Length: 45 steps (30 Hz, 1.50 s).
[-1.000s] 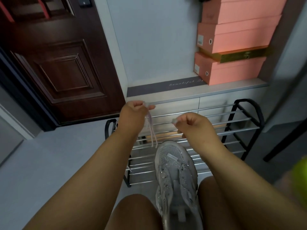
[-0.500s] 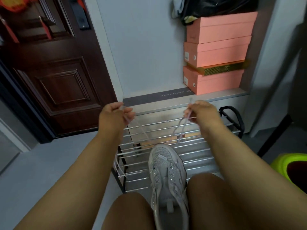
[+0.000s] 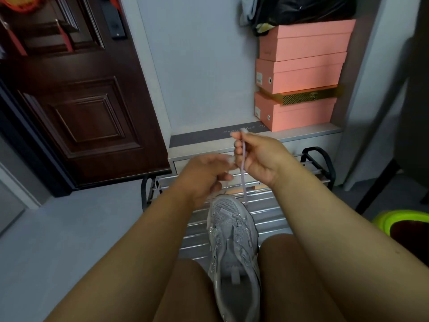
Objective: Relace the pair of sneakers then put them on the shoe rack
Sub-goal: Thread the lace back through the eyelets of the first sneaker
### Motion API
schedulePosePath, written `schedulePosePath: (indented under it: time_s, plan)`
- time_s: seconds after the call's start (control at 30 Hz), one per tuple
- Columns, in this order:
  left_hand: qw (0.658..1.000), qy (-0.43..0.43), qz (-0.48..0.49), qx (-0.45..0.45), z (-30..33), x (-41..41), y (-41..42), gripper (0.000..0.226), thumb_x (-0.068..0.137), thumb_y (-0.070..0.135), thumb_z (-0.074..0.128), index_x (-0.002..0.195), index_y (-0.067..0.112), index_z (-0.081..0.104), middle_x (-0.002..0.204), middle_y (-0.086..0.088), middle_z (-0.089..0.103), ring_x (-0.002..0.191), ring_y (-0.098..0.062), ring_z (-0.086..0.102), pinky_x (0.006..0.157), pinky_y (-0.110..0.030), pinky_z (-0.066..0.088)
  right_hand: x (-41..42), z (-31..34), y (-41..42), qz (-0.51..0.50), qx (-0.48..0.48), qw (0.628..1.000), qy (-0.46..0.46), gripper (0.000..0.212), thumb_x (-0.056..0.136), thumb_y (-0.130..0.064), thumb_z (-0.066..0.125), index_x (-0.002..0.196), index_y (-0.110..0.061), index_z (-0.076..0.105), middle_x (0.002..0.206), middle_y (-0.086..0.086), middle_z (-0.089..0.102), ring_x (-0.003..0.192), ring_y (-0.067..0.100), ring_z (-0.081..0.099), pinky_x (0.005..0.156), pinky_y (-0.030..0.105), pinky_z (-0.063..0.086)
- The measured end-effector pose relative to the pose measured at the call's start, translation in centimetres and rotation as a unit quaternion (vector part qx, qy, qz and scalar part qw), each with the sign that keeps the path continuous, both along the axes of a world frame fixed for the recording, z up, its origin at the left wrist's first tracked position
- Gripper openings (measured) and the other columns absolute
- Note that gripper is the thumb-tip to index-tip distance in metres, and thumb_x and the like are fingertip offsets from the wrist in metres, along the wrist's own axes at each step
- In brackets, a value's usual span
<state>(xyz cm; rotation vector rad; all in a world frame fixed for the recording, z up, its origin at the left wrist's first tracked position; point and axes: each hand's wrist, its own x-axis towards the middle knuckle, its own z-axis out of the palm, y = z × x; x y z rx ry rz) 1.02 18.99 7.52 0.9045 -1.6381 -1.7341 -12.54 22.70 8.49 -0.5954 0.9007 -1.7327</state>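
Note:
A grey mesh sneaker [image 3: 233, 247] with sparkly trim is wedged between my knees, toe pointing away. A pale lilac shoelace [image 3: 243, 180] rises taut from its toe end. My right hand [image 3: 260, 156] pinches the lace's upper part, its tip sticking out above my fingers. My left hand [image 3: 204, 175] sits just left of it and lower, fingers curled around the lace's other strand near the toe. The metal shoe rack [image 3: 311, 168] with black end frames stands on the floor right beyond the sneaker. I do not see the second sneaker.
Three pink shoe boxes [image 3: 299, 75] are stacked on a low white cabinet ledge [image 3: 308, 135] behind the rack, a black bag [image 3: 301, 8] on top. A dark brown door [image 3: 76, 108] is at left. A lime green tub [image 3: 404, 224] sits at right.
Half a second ago my hands were spread wide, pulling the lace ends apart. Now they have come together above the sneaker's toe, my right hand holding its strand upright.

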Motion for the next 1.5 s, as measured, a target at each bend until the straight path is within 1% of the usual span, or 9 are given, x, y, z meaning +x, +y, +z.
schedulePosePath:
  time_s: [0.13,0.4,0.6,0.7,0.8,0.97,1.3,1.43,1.5]
  plan:
    - [0.998,-0.03,-0.043,-0.024,-0.6,-0.6,1.7,0.009,0.091,0.014,0.061,0.09,0.006,0.066,0.08,-0.007,0.071,0.049,-0.005,0.057,0.036,-0.015,0.029,0.7,0.8,0.2,0.002,-0.006,0.998,0.065,0.024,0.097,-0.014,0.047,0.085,-0.003,0.064,0.065,0.004,0.061,0.059,0.011,0.061,0.057,0.022,0.055]
    - [0.998,0.014,0.044,-0.033,1.8,0.7,-0.8,0.024,0.097,0.022,0.052,0.085,0.011,0.069,0.068,-0.002,0.068,0.039,-0.005,0.041,0.034,-0.011,0.025,0.3,-2.0,1.5,0.046,0.037,0.973,0.221,0.02,0.097,-0.026,0.048,0.095,-0.011,0.06,0.078,0.008,0.061,0.068,0.019,0.06,0.074,0.034,0.053]
    - [0.996,-0.033,-0.041,-0.075,3.3,1.4,-1.4,0.034,0.098,0.036,0.047,0.085,0.013,0.069,0.06,0.0,0.056,0.038,-0.005,0.03,0.036,-0.013,0.023,-0.3,-2.1,1.1,-0.017,0.018,0.903,0.429,0.035,0.091,-0.027,0.057,0.125,-0.033,0.05,0.097,0.001,0.043,0.085,0.009,0.049,0.08,0.022,0.042]
    - [0.993,-0.048,-0.071,-0.084,3.4,1.5,-1.4,0.039,0.098,0.04,0.044,0.073,0.014,0.063,0.054,0.001,0.044,0.037,-0.006,0.024,0.036,-0.013,0.021,0.3,-1.2,1.0,0.019,-0.049,0.868,0.494,0.013,0.094,-0.021,0.054,0.101,-0.022,0.065,0.103,0.005,0.05,0.088,0.002,0.048,0.08,0.009,0.039]
    - [0.995,-0.02,-0.034,-0.092,3.4,1.9,-2.0,0.039,0.099,0.035,0.043,0.067,0.015,0.055,0.05,0.003,0.041,0.037,-0.006,0.022,0.036,-0.013,0.018,-0.1,-1.5,1.1,-0.02,-0.044,0.883,0.466,0.026,0.097,-0.023,0.048,0.075,-0.019,0.062,0.084,0.001,0.058,0.081,0.011,0.051,0.079,0.022,0.04]
    - [0.989,0.106,0.094,-0.04,4.0,2.8,-3.3,0.035,0.099,0.017,0.043,0.065,0.013,0.048,0.044,0.004,0.038,0.034,-0.006,0.023,0.038,-0.013,0.015,-1.8,-4.6,1.1,-0.004,-0.012,0.906,0.423,0.034,0.097,-0.029,0.045,0.069,-0.022,0.062,0.045,-0.011,0.043,0.054,0.013,0.045,0.069,0.035,0.041]
    - [0.945,0.213,0.247,0.031,6.3,7.2,-7.0,0.026,0.097,0.014,0.041,0.073,0.02,0.048,0.043,0.007,0.037,0.035,-0.006,0.023,0.035,-0.018,0.019,-7.4,-11.6,3.6,-0.125,0.188,0.89,0.397,0.033,0.097,-0.019,0.048,0.067,-0.014,0.062,0.07,0.001,0.055,0.069,0.019,0.051,0.057,0.02,0.043]
    - [0.955,0.195,0.218,0.04,5.8,5.6,-5.6,0.025,0.097,0.017,0.044,0.072,0.019,0.048,0.049,0.007,0.039,0.036,-0.005,0.024,0.035,-0.018,0.017,-7.4,-12.3,2.9,-0.138,0.208,0.91,0.332,0.032,0.095,-0.02,0.052,0.067,-0.015,0.065,0.075,0.005,0.06,0.078,0.023,0.056,0.071,0.029,0.051]
    - [0.966,0.178,0.185,0.037,5.6,4.4,-4.7,0.025,0.099,0.02,0.043,0.076,0.016,0.052,0.054,0.005,0.043,0.036,-0.005,0.026,0.034,-0.016,0.016,-6.5,-11.2,2.4,-0.13,0.228,0.891,0.371,0.026,0.094,-0.023,0.054,0.073,-0.013,0.064,0.073,0.006,0.056,0.069,0.019,0.052,0.061,0.02,0.044]
